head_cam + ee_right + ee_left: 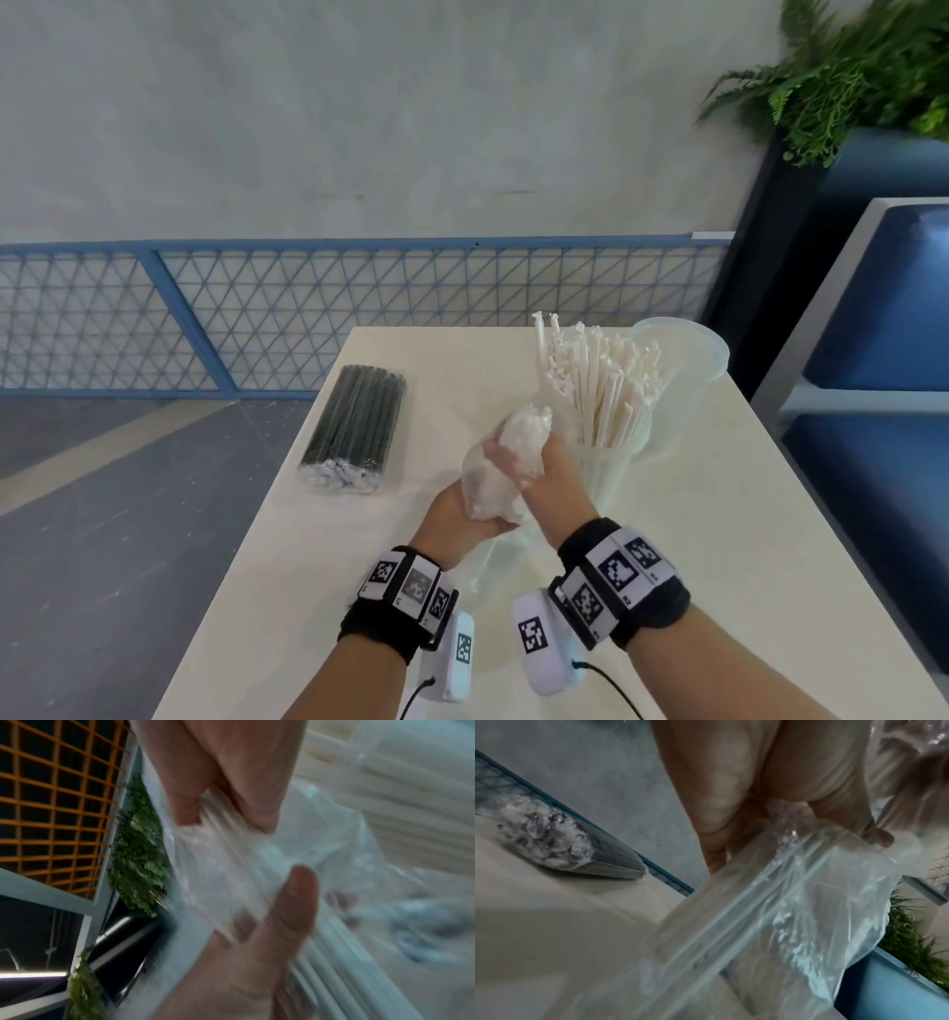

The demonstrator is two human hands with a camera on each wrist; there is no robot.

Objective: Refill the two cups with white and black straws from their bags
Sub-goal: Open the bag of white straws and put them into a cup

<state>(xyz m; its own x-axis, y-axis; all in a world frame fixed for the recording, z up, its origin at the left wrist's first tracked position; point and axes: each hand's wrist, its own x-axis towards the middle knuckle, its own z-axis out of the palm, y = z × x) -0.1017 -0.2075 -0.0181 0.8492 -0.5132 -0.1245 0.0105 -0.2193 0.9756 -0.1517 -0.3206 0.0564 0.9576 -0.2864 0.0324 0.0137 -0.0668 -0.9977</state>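
Both hands hold a clear plastic bag (500, 470) above the table (719, 514); white straws show inside it. My left hand (475, 516) grips its lower part, and my right hand (536, 462) grips its upper part. In the left wrist view the fingers (731, 801) curl round the bag (782, 902). The right wrist view shows the thumb (295, 898) pinching the bag (226, 866). Just beyond the hands, white straws (595, 380) fan out of a clear cup (611, 462). A second clear cup (683, 360) stands behind it. The sealed bag of black straws (354, 426) lies at the left.
The white table ends close on the left, beside the black straw bag (559, 841). A blue mesh railing (359, 313) runs behind it. A blue seat (873, 462) and a green plant (847, 77) are at the right.
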